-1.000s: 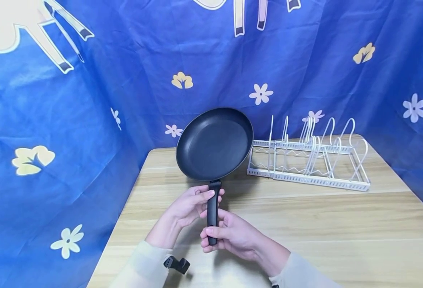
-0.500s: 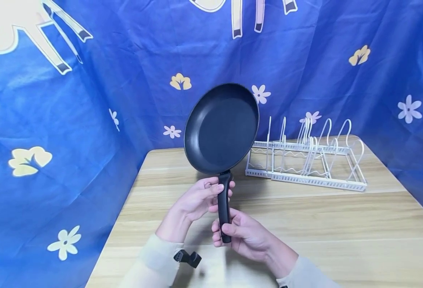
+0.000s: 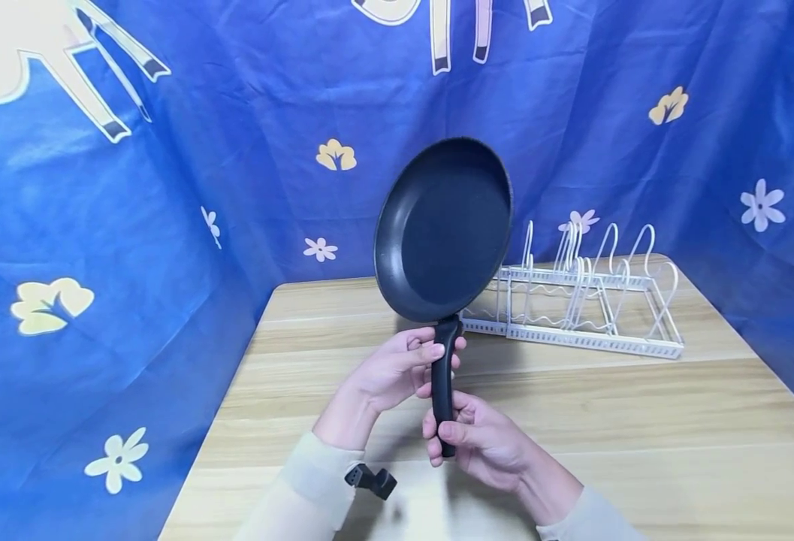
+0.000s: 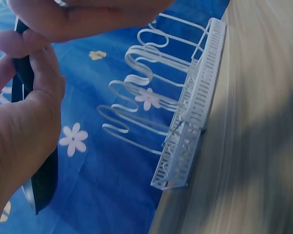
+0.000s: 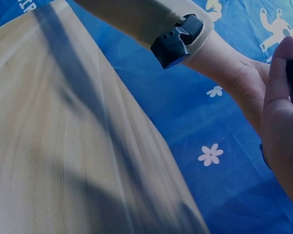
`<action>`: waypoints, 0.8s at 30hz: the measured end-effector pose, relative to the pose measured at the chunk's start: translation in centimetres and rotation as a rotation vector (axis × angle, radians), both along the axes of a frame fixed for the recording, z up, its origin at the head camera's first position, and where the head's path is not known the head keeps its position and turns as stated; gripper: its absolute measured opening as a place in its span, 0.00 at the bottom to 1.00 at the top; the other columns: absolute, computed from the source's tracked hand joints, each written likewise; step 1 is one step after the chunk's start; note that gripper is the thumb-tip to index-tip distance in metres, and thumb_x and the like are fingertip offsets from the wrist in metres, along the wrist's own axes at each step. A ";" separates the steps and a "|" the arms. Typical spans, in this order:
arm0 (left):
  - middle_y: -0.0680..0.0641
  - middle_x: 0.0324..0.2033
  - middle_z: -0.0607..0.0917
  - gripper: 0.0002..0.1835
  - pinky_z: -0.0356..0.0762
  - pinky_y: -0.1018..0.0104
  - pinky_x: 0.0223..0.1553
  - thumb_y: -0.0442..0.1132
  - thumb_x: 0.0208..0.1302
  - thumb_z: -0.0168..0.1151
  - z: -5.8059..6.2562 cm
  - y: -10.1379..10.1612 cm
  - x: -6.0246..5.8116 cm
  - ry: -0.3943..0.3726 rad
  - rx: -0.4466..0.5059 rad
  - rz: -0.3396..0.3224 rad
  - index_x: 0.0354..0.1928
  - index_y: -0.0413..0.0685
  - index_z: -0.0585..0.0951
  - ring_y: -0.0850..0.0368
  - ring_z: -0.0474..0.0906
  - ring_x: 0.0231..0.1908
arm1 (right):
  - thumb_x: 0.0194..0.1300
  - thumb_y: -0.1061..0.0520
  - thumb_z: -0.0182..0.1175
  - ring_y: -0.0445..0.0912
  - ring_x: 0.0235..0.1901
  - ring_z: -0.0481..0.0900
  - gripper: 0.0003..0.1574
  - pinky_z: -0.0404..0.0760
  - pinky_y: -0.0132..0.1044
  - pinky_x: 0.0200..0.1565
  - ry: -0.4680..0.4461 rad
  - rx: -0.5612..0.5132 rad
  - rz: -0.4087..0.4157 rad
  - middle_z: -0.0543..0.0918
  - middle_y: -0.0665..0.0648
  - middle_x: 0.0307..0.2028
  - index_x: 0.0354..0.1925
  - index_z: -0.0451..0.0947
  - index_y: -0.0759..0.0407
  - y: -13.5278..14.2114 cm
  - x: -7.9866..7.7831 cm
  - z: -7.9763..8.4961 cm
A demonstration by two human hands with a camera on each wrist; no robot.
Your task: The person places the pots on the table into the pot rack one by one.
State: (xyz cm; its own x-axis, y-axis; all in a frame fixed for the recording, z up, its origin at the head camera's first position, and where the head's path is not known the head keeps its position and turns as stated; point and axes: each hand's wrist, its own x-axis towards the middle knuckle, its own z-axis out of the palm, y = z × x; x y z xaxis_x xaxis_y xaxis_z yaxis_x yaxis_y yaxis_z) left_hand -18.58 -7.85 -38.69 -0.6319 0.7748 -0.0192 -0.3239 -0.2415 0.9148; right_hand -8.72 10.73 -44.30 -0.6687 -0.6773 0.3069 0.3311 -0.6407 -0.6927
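A black frying pan (image 3: 447,225) is held up above the table in the head view, its dark inside facing me and its handle (image 3: 442,376) pointing down. My left hand (image 3: 400,368) grips the upper handle, just below the pan's body, thumb across the front. Lower down, my right hand (image 3: 481,439) pinches the handle's end between thumb and fingers. In the left wrist view the pan (image 4: 45,187) shows edge-on behind the left hand (image 4: 27,117). The right wrist view catches the right hand (image 5: 285,107) at its right edge, with only a bit of dark handle visible.
A white wire rack (image 3: 572,338) with several upright loops stands on the wooden table (image 3: 606,421) at the back right; the pan overlaps its left end in the head view. Blue patterned cloth (image 3: 255,98) hangs behind and along both sides. A black wrist camera (image 3: 372,479) sits on the left sleeve.
Both hands have carried the pan up and to the right, toward the rack. The pan has turned somewhat and tilts more to the right. Both grips on the handle stay the same.
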 end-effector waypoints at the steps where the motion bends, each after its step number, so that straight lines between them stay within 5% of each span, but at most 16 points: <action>1: 0.55 0.45 0.91 0.15 0.80 0.77 0.38 0.41 0.76 0.68 0.0 0.3 0.0 0.001 -0.002 -0.007 0.59 0.45 0.81 0.66 0.88 0.45 | 0.82 0.69 0.50 0.38 0.44 0.89 0.28 0.89 0.33 0.51 0.005 0.002 -0.015 0.89 0.46 0.49 0.73 0.69 0.52 0.2 0.1 0.0; 7: 0.55 0.39 0.91 0.18 0.73 0.79 0.25 0.43 0.74 0.70 0.5 2.2 0.2 0.017 -0.024 -0.023 0.60 0.45 0.80 0.68 0.85 0.35 | 0.82 0.71 0.49 0.38 0.44 0.89 0.29 0.90 0.34 0.51 0.026 0.015 -0.080 0.89 0.47 0.48 0.74 0.69 0.54 1.2 0.5 0.4; 13: 0.58 0.29 0.85 0.14 0.62 0.78 0.17 0.33 0.70 0.66 1.3 3.7 0.4 0.070 -0.156 0.003 0.55 0.47 0.80 0.69 0.67 0.17 | 0.81 0.70 0.52 0.38 0.44 0.90 0.28 0.91 0.35 0.50 0.058 0.093 -0.159 0.89 0.47 0.48 0.73 0.70 0.57 2.0 0.6 0.7; 18: 0.56 0.44 0.90 0.24 0.67 0.74 0.23 0.30 0.69 0.67 2.0 4.3 0.5 0.159 -0.251 0.004 0.65 0.39 0.76 0.65 0.73 0.27 | 0.80 0.70 0.55 0.39 0.43 0.90 0.27 0.91 0.36 0.50 0.088 0.159 -0.227 0.89 0.48 0.47 0.72 0.71 0.57 2.6 0.9 0.5; 24: 0.38 0.62 0.89 0.28 0.77 0.71 0.52 0.31 0.70 0.68 3.1 5.3 0.5 0.284 -0.369 0.012 0.71 0.35 0.77 0.64 0.82 0.50 | 0.78 0.70 0.58 0.39 0.40 0.91 0.28 0.93 0.35 0.48 0.073 0.257 -0.347 0.89 0.49 0.45 0.71 0.71 0.58 3.6 1.0 0.1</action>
